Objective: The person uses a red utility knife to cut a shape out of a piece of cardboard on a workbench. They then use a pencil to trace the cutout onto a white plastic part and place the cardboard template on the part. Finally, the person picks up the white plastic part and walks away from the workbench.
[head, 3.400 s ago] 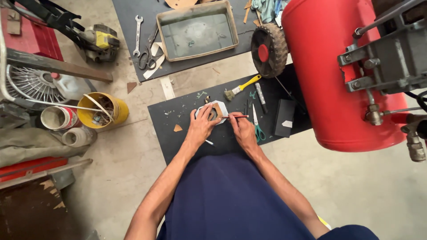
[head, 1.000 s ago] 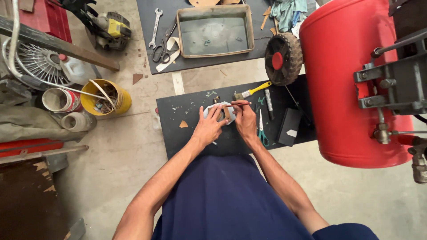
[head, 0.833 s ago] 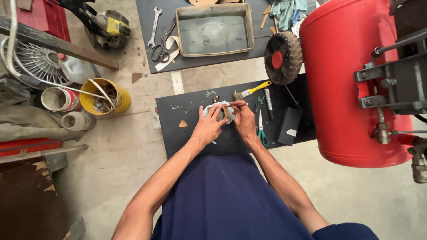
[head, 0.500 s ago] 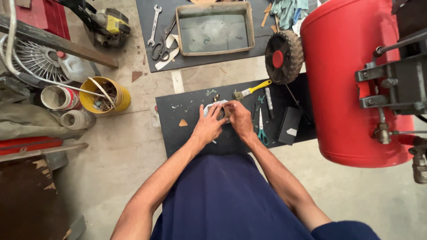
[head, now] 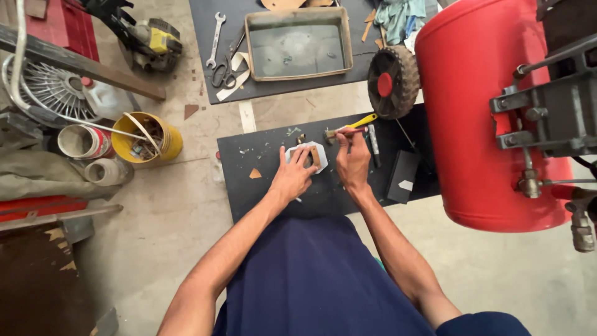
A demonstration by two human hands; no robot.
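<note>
Seen from above, a person sits on a workshop floor over a black mat [head: 273,186]. The left hand [head: 292,177] lies spread and flat, pressing down a pale grey plate [head: 318,152] with a brown piece on it, near the mat's middle. The right hand [head: 352,165] is closed in a pinch on a thin red-handled tool [head: 346,131]; its tip is too small to make out. The tool sits just right of the plate, beside a yellow-handled hammer [head: 357,123] lying on the mat.

The work in hand looks like marking or trimming the plate, with the tool momentarily off it. A next stroke would call for bringing the tip back onto the plate while the left hand keeps it from sliding.

A red tank [head: 485,112] stands at right, a tray [head: 298,73] and scissors [head: 225,70] lie beyond, and a yellow bucket [head: 168,142] stands at left.
</note>
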